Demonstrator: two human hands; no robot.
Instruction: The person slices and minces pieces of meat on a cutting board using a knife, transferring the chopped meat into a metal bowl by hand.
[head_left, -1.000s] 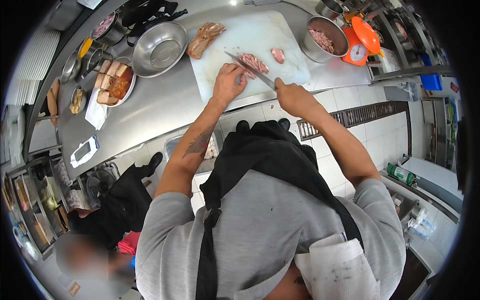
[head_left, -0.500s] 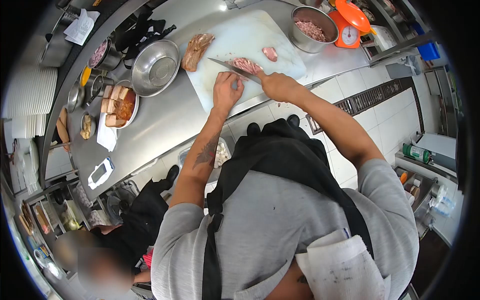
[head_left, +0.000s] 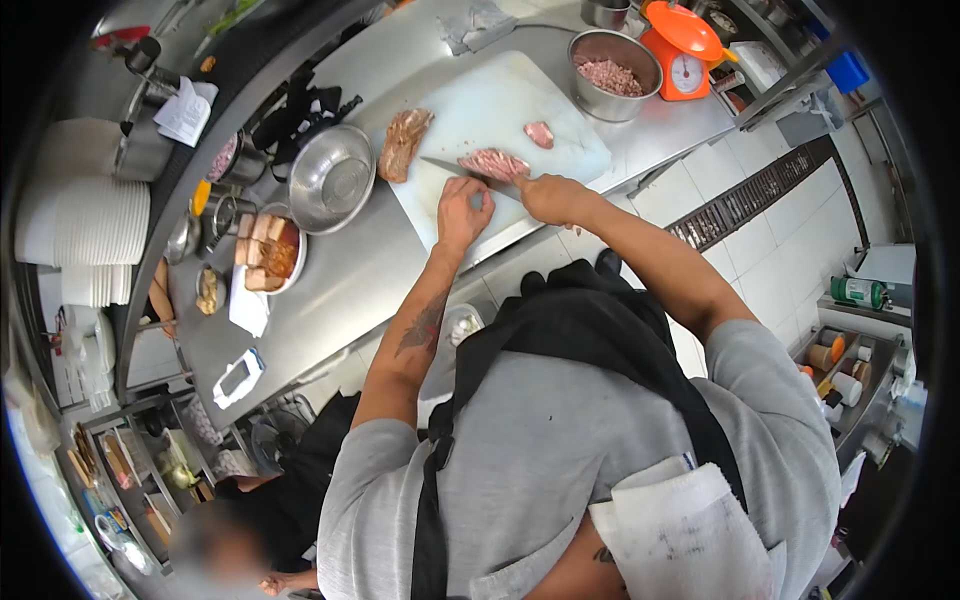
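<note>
My right hand point(head_left: 552, 199) grips a kitchen knife point(head_left: 505, 187), its blade pointing left across the white cutting board point(head_left: 480, 98). Beside the blade, my left hand point(head_left: 465, 212) has curled fingers close to the steel; what they pinch, if anything, is hidden. A mound of chopped pink meat point(head_left: 492, 163) lies just beyond the knife. Farther back on the board is a small raw meat piece point(head_left: 540, 134). A larger browned slab of meat point(head_left: 405, 145) rests at the board's left edge.
Right of the board stand a steel pot of minced meat point(head_left: 612, 76) and an orange scale point(head_left: 684, 72). On the left are a steel colander point(head_left: 332, 178) and a bowl of pork blocks point(head_left: 270, 248). A co-worker in black point(head_left: 310, 470) is at lower left.
The view has shifted, so the counter's left side appears farther right and lower. My hands stay at the chopped meat; the blade now lies lower against it, partly hidden by my left fingers.
</note>
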